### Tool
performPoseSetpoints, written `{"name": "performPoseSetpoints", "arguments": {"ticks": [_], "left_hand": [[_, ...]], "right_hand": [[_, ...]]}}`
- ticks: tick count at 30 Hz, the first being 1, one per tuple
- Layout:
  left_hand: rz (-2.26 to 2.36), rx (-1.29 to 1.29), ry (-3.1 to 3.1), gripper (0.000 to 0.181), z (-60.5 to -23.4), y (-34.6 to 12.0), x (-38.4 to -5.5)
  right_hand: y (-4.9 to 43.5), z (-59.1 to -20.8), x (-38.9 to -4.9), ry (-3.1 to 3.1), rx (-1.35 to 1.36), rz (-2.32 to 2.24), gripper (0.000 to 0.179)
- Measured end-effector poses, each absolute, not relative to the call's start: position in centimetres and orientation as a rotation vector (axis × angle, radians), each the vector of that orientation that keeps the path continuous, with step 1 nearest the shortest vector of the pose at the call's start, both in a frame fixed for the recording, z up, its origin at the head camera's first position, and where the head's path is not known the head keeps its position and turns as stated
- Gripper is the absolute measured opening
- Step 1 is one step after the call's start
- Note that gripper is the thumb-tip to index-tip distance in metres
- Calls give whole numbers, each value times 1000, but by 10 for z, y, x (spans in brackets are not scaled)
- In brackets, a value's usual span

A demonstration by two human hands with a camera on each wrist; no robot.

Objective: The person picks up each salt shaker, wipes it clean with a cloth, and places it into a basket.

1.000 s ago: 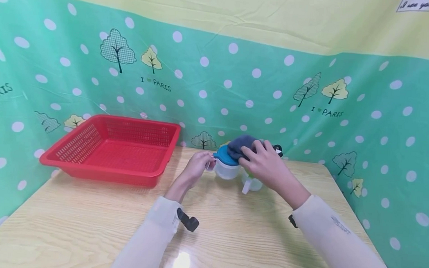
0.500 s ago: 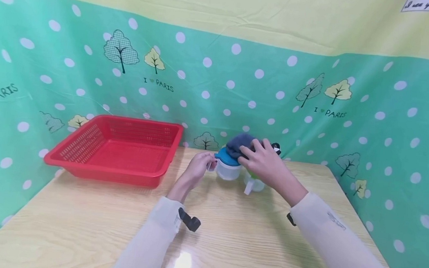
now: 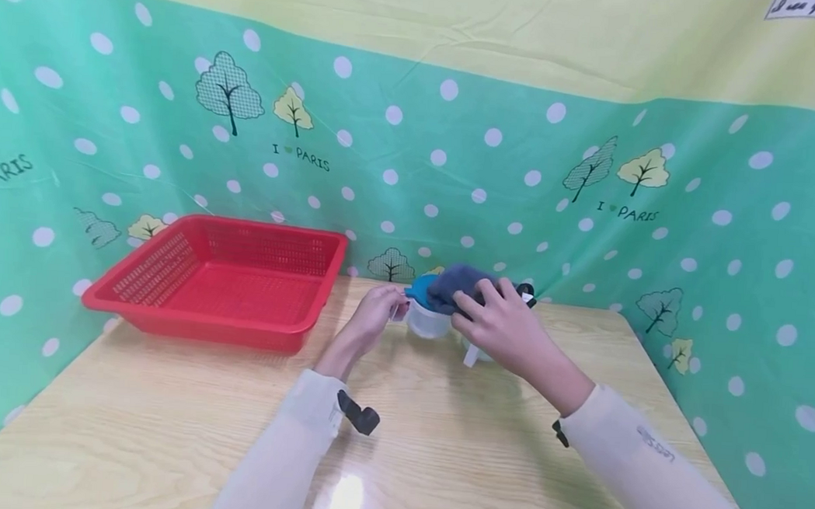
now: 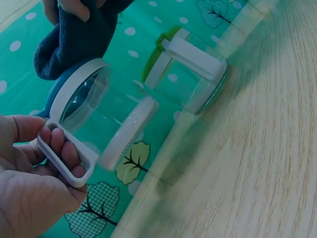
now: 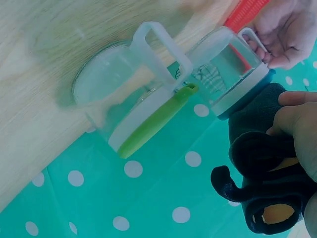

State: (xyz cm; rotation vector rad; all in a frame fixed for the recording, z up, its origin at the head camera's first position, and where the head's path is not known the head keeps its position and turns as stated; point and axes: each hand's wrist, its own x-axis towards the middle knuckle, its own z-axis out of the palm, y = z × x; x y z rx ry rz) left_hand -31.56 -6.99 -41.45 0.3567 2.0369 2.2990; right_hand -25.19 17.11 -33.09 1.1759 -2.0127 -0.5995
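Observation:
My left hand (image 3: pixel 373 315) holds a clear jar with a blue lid (image 3: pixel 426 324) by its white handle (image 4: pixel 69 161), fingers hooked through the loop. The jar leans over in the left wrist view. Dark navy cloth (image 3: pixel 458 285), bunched and folded, is in my right hand (image 3: pixel 504 327), gripped between thumb and fingers. Its edge lies against the blue lid. In the right wrist view an orange patch (image 5: pixel 278 213) shows inside a fold. A second clear jar with a green lid (image 5: pixel 138 104) stands on the table, mostly hidden behind my right hand in the head view.
Left of the jars, a red plastic basket (image 3: pixel 235 329) with slotted sides sits near the back of the wooden table (image 3: pixel 437 459). Green dotted curtain (image 3: pixel 398 176) hangs along the back and both sides.
The cloth has shifted down and over, covering more of the blue lid. My right hand has sunk slightly, hiding the green lid in the head view. The left hand keeps its hold.

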Motion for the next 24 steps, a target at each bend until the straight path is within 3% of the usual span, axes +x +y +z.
{"name": "performPoseSetpoints", "arguments": {"ticks": [15,24], "left_hand": [[2250,359,2041,22,-413,-67,-314],[2308,355,1995,22,-412,-67,-317]], "right_hand": [[150,-331,-283,-2156,1093,-584,19],[158,-332,-275,-2223,1068,-566,21]]}}
